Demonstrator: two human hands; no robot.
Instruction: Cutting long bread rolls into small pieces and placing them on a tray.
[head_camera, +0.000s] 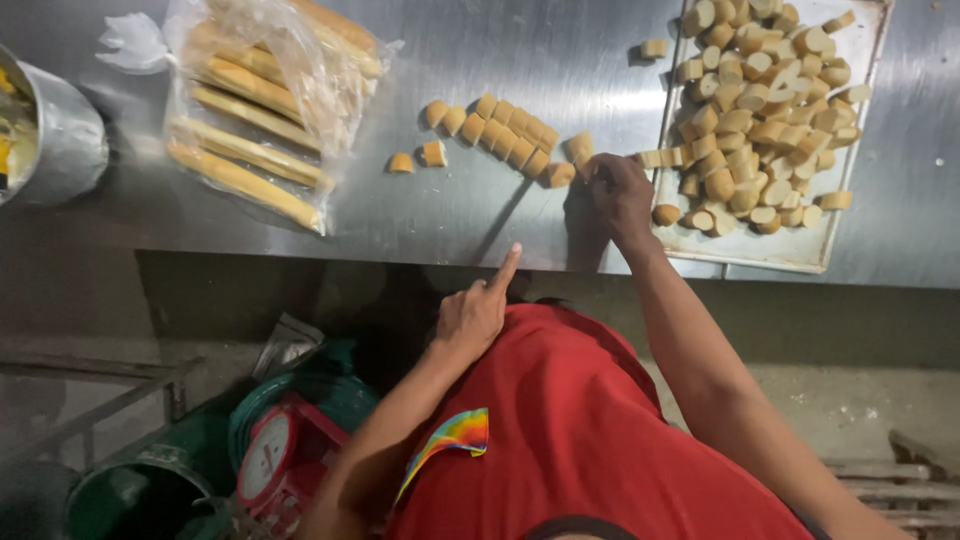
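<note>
My right hand (620, 195) rests on the steel table (480, 210), its fingers closed on a tan cut piece (582, 150) at the end of a row of sliced pieces (510, 135). A thin knife blade (505, 222) lies on the table just left of that hand. My left hand (475, 310) hangs below the table's front edge, holding nothing, with the index finger stretched up to touch the edge. A metal tray (790, 245) to the right carries a heap of several cut pieces (760, 110).
A clear plastic bag of long tan sticks (255, 110) lies at the table's left. A metal pot (60, 135) stands at the far left. Below the table are a red dial scale (275, 460) and green buckets (150, 480). I wear a red shirt.
</note>
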